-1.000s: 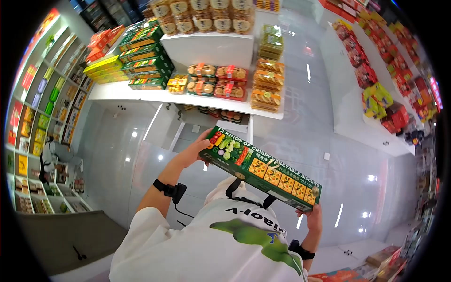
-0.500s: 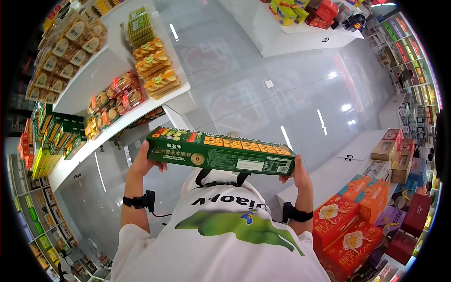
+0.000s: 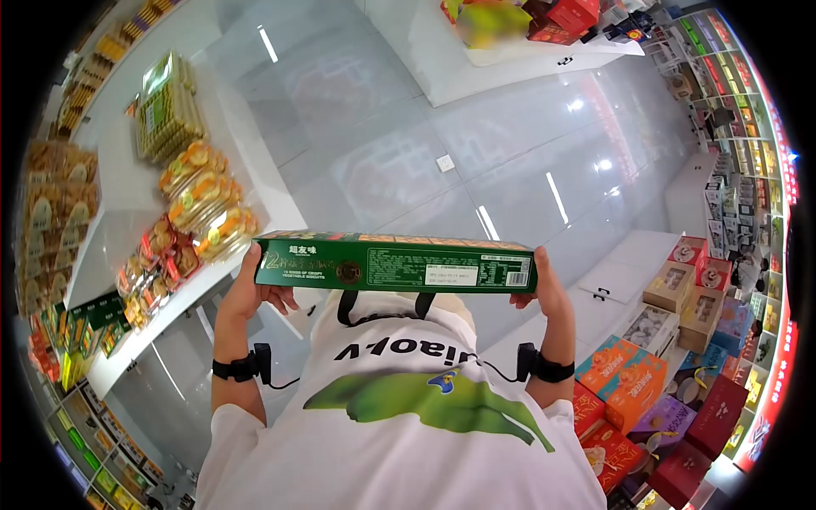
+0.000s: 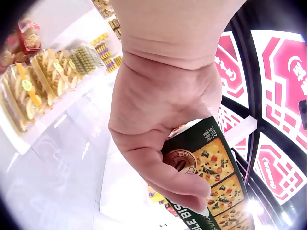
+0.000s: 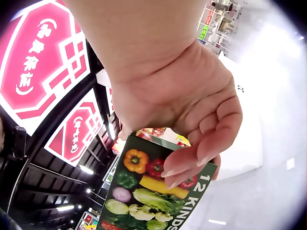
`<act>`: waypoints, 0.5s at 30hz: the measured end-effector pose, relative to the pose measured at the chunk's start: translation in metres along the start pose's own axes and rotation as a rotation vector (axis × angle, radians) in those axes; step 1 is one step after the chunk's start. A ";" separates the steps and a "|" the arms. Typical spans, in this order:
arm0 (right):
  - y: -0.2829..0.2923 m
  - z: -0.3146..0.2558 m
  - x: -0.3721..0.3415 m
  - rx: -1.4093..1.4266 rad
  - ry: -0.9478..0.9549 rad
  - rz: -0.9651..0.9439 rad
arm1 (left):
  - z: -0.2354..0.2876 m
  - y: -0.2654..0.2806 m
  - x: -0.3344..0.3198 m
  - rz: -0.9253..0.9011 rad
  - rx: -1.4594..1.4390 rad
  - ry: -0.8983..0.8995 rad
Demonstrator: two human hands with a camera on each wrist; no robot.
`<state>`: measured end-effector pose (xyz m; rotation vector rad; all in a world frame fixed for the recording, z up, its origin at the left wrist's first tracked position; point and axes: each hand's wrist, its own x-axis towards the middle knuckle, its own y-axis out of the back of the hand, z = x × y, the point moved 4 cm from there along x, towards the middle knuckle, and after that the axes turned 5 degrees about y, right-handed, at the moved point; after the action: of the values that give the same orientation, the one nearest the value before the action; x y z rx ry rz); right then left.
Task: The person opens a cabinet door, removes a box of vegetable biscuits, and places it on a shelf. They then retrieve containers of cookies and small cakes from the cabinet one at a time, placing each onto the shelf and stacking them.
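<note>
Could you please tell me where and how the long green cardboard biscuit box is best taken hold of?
Probably by both short ends, coming in from left and right with fingers curled beneath: the long green cardboard biscuit box is narrow and held nearly level, so gripping one end alone might let it tip. The bare left-hand grip and bare right-hand grip hold those ends.

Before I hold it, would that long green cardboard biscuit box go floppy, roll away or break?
The long green cardboard box probably feels stiff: it runs straight between two hands at its ends, without sagging. It likely won't roll, because its sides are flat. Whatever's inside might crack if dropped, since the print says biscuits.
</note>
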<state>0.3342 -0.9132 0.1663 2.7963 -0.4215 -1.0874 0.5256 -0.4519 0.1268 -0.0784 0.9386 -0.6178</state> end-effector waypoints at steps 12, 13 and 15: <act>0.041 -0.164 0.241 -0.083 0.029 -0.176 | 0.153 0.019 0.112 0.172 -0.073 0.008; 0.045 -0.182 0.268 -0.102 0.035 -0.212 | 0.163 0.021 0.124 0.197 -0.082 -0.003; 0.050 -0.223 0.317 -0.150 0.047 -0.266 | 0.182 0.021 0.139 0.224 -0.155 -0.005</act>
<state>0.6979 -1.0541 0.1361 2.7917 0.0390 -1.0481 0.7361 -0.5443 0.1278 -0.1113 0.9740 -0.3371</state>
